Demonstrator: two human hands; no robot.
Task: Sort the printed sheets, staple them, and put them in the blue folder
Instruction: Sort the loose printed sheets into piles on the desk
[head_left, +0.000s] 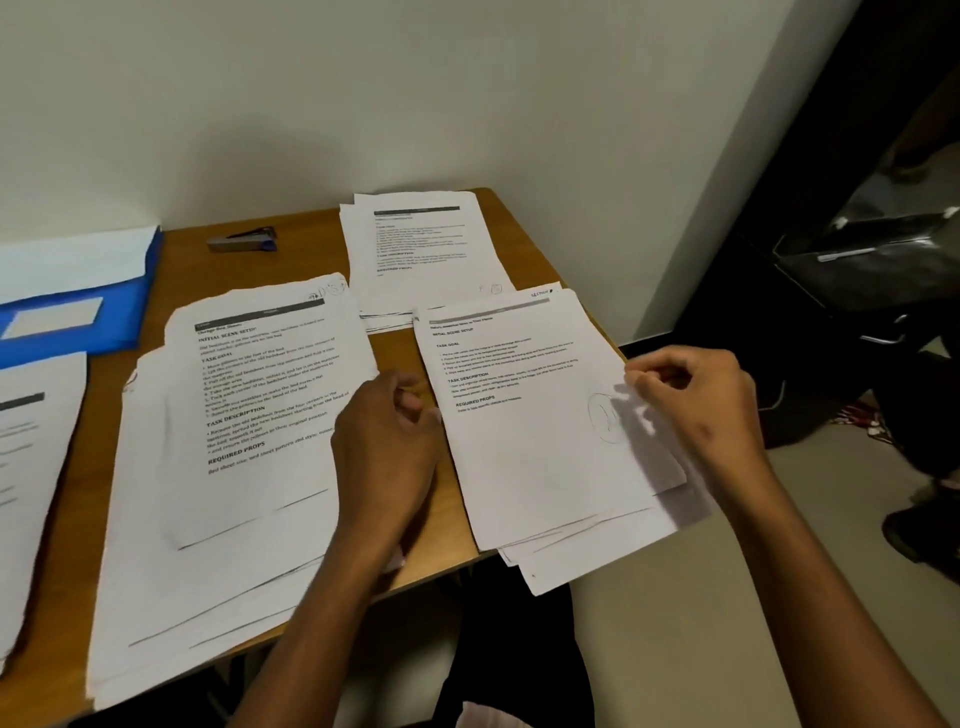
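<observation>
Several piles of printed sheets lie on a wooden table (306, 249). A big loose pile (239, 467) sits in the middle, a smaller pile (545, 441) at the right edge, another pile (421, 249) at the back, and one more pile (31, 467) at the far left. My left hand (387, 447) rests between the middle and right piles, fingers curled, holding nothing. My right hand (696, 400) pinches the right edge of the right pile's top sheet. A blue folder (78, 301) with white papers in it lies at the back left. A stapler (244, 240) lies behind the middle pile.
A white wall runs behind the table and a wall corner stands at the right. Dark bags and objects (857, 270) sit on the floor to the right of the table. The right pile overhangs the table's front right edge.
</observation>
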